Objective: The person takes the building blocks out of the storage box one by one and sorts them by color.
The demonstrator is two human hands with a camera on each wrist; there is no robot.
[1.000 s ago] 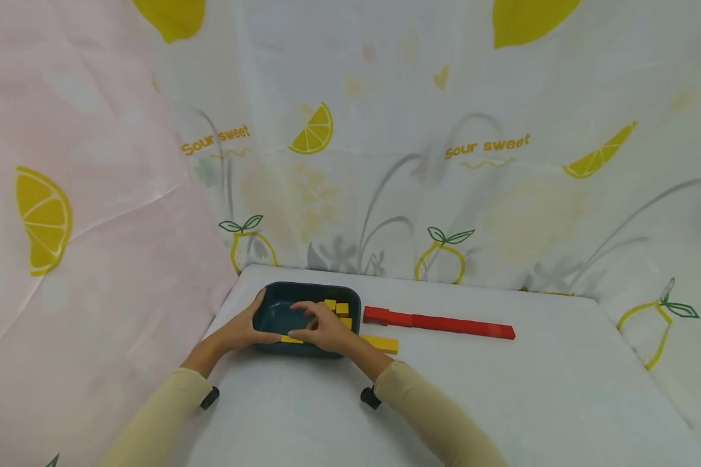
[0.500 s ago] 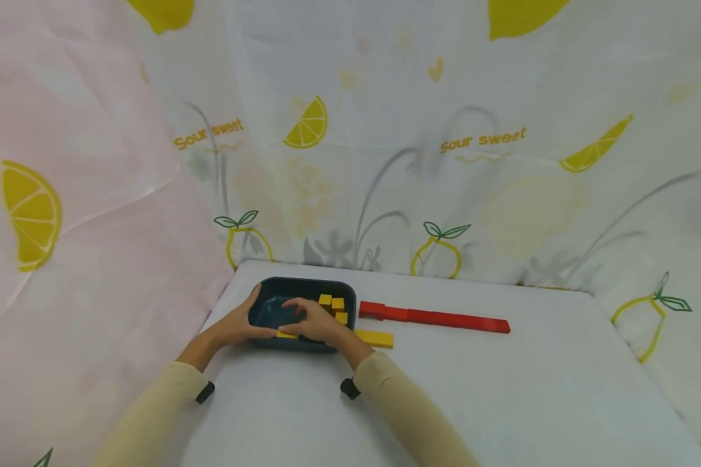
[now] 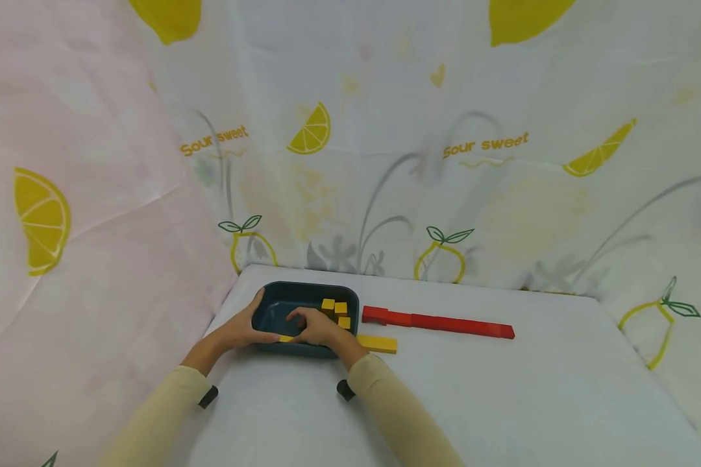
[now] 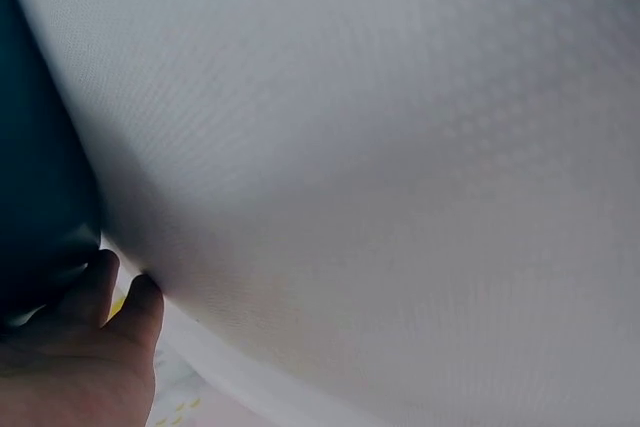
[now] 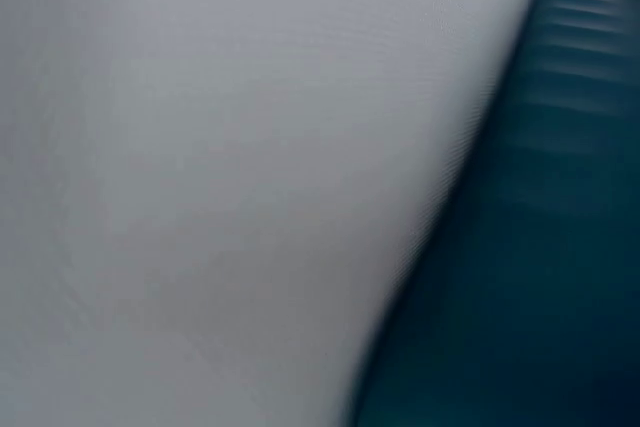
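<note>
A dark teal tray point(image 3: 309, 351) stands at the back left of the white table. My left hand point(image 3: 241, 329) grips its left end, fingers on the far side and thumb by the near rim. In the left wrist view, fingers point(image 4: 138, 312) show against the tray's outer wall. A small yellow block point(image 3: 285, 338) shows at the near rim, between my two thumbs. My right hand point(image 3: 321, 329) reaches over the near rim from the right, index finger bent above the tray and thumb at the yellow block. Whether it pinches the block is hidden. Several yellow cubes point(image 3: 341, 309) lie in the tray's right end.
Right of the tray, a long red bar of joined pieces point(image 3: 444, 323) lies on the white tabletop point(image 3: 473, 402). A yellow bar point(image 3: 380, 344) lies beside the tray's near right corner, partly behind my right wrist. A lemon-print cloth point(image 3: 374, 162) hangs behind the table.
My right hand has shifted slightly left along the near rim, and its index finger is more bent. Less of the yellow block shows. My left hand keeps its hold on the tray.
</note>
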